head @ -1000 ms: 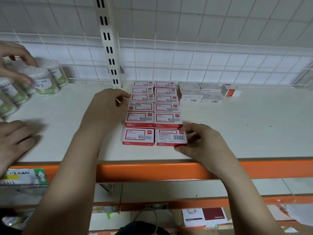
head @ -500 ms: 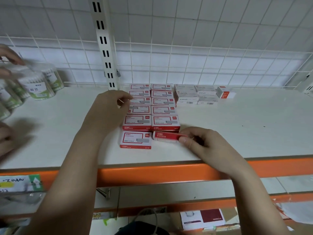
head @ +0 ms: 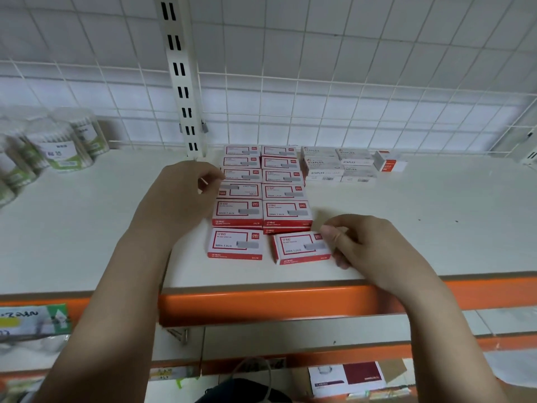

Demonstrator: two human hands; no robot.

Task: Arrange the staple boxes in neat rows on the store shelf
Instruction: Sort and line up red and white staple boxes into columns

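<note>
Red-and-white staple boxes [head: 261,184] lie in two columns running back on the white shelf [head: 421,234]. The front right box [head: 300,247] lies face up, slightly askew, and my right hand [head: 363,245] pinches its right end between thumb and fingers. The front left box [head: 234,243] lies flat beside it. My left hand [head: 180,199] rests against the left side of the left column with fingers curled, holding nothing that I can see. White staple boxes [head: 338,167] are stacked at the back right, and one red-ended box [head: 388,160] stands beside them.
Clear tubs of cotton swabs [head: 58,144] stand at the far left. A slotted white upright [head: 181,74] and a wire grid back the shelf. The orange front rail [head: 276,303] runs below my wrists. Packaged goods lie on the lower shelf [head: 347,376].
My right hand turned the front right box over from its barcode side to its face side and laid it down flat. Another person's hands at the left have left the view.
</note>
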